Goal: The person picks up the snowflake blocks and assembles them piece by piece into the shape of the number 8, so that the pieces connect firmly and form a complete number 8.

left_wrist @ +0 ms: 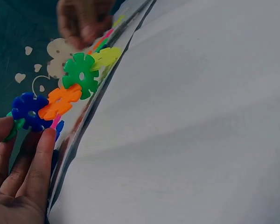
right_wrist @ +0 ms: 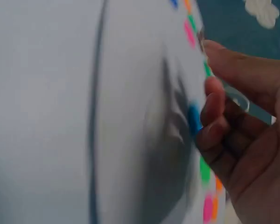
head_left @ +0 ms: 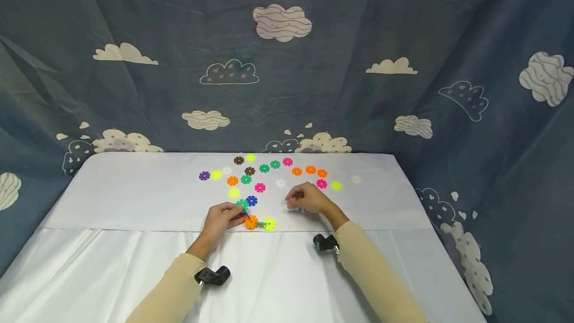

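Observation:
My left hand [head_left: 222,219] pinches the green end of a chain of joined flower-shaped plastic discs between thumb and fingers. In the left wrist view the chain runs from that green disc through a blue disc [left_wrist: 30,112], an orange disc [left_wrist: 60,102] and a green disc [left_wrist: 80,76] to a yellow disc [left_wrist: 106,58]. Its far end points right. My right hand [head_left: 309,198] hovers over the table, fingers bent, with a gap between thumb and fingers. A blurred blue piece [right_wrist: 194,119] shows beside its fingertips; whether they touch it I cannot tell.
Loose flower discs in several colours lie across the white table [head_left: 134,193], among them a purple disc [head_left: 204,176], a brown disc [head_left: 238,160] and a pink disc [head_left: 321,183]. A dark curtain [head_left: 179,24] with cloud prints hangs behind the table.

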A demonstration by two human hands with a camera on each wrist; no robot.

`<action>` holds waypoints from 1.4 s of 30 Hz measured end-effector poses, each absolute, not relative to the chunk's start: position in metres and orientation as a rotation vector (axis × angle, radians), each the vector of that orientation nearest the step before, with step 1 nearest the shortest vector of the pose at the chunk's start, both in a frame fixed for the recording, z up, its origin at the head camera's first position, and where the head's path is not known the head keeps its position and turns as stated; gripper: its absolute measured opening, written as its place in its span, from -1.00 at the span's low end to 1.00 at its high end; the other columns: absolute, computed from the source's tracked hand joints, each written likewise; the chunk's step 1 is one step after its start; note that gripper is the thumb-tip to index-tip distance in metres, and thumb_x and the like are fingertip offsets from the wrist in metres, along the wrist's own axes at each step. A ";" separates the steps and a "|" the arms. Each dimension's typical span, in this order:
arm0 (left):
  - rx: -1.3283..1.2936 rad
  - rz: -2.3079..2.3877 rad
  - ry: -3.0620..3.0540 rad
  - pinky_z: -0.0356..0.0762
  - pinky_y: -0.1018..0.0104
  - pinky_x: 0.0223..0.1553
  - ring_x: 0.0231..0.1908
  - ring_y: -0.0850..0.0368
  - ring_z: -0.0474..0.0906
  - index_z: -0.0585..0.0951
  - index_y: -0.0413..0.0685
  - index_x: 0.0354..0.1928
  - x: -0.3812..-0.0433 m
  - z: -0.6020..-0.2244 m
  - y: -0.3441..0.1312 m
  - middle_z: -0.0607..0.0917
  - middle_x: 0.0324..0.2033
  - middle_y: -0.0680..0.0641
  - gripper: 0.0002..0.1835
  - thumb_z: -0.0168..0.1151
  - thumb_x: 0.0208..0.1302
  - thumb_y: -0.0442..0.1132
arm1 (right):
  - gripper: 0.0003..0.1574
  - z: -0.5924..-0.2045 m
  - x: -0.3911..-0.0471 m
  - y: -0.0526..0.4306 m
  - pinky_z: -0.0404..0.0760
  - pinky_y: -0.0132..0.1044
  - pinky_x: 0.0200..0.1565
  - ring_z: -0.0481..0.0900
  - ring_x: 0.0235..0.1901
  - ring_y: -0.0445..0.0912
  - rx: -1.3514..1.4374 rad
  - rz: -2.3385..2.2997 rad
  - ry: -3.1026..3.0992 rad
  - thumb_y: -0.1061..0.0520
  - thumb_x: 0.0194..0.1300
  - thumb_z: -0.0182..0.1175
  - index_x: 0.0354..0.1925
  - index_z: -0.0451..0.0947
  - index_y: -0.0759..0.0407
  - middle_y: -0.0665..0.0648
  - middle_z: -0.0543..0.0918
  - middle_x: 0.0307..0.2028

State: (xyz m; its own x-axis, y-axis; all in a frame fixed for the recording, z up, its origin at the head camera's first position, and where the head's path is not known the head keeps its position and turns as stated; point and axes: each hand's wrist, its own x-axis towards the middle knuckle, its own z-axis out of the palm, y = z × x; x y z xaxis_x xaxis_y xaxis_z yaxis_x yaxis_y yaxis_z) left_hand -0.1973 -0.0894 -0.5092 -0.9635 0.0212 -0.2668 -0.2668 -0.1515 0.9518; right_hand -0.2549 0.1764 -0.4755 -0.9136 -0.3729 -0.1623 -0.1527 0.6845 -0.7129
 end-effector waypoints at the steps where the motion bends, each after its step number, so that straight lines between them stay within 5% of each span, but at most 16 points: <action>1: -0.283 2.226 1.910 0.65 0.30 -0.16 -0.32 0.14 0.67 0.51 -0.50 -0.11 -0.198 -0.509 -0.091 0.68 -0.30 -0.16 -0.79 0.14 0.35 -0.40 | -0.82 -0.476 -0.253 0.184 0.46 -0.36 -0.36 0.43 -0.43 -0.11 -0.393 -1.017 2.605 0.18 0.08 0.45 -0.29 0.69 0.16 0.02 0.57 -0.47; 10: -0.311 2.253 1.876 0.65 0.31 -0.19 -0.35 0.17 0.67 0.47 -0.47 -0.08 -0.199 -0.510 -0.090 0.69 -0.32 -0.12 -0.79 0.15 0.33 -0.43 | -0.67 -0.481 -0.239 0.205 0.49 -0.35 -0.27 0.41 -0.35 -0.09 -0.338 -0.809 2.634 0.21 -0.02 0.50 -0.30 0.56 0.10 0.04 0.48 -0.43; 21: -0.338 2.206 1.924 0.65 0.28 -0.16 -0.29 0.09 0.69 0.52 -0.47 -0.05 -0.196 -0.511 -0.089 0.71 -0.24 -0.21 -0.74 0.14 0.37 -0.35 | -0.80 -0.485 -0.254 0.165 0.62 -0.27 -0.54 0.54 -0.67 -0.08 -0.518 -1.342 2.366 0.29 0.19 0.32 -0.17 0.64 0.30 0.16 0.61 -0.55; 30: -0.334 2.223 1.886 0.66 0.26 -0.16 -0.32 0.12 0.67 0.53 -0.47 -0.08 -0.200 -0.512 -0.088 0.70 -0.29 -0.17 -0.75 0.14 0.37 -0.35 | -0.79 -0.475 -0.282 0.106 0.69 -0.23 -0.30 0.62 -0.51 -0.08 -0.796 -1.493 2.189 0.34 0.33 0.15 -0.12 0.61 0.48 0.36 0.67 -0.39; 37: -0.339 2.191 1.931 0.65 0.27 -0.15 -0.31 0.13 0.67 0.54 -0.47 -0.09 -0.200 -0.512 -0.088 0.70 -0.31 -0.14 -0.74 0.16 0.37 -0.33 | -0.81 -0.478 -0.284 0.096 0.68 -0.27 -0.18 0.65 -0.38 0.06 -0.933 -1.477 2.142 0.36 0.32 0.16 -0.15 0.61 0.49 0.30 0.68 -0.33; 42: -0.364 2.186 1.926 0.66 0.29 -0.18 -0.33 0.13 0.68 0.54 -0.46 -0.10 -0.200 -0.512 -0.089 0.70 -0.32 -0.14 -0.76 0.15 0.37 -0.34 | -0.83 -0.479 -0.284 0.092 0.66 -0.33 -0.18 0.65 -0.37 -0.06 -1.021 -1.421 2.196 0.39 0.29 0.17 -0.17 0.64 0.44 0.30 0.70 -0.32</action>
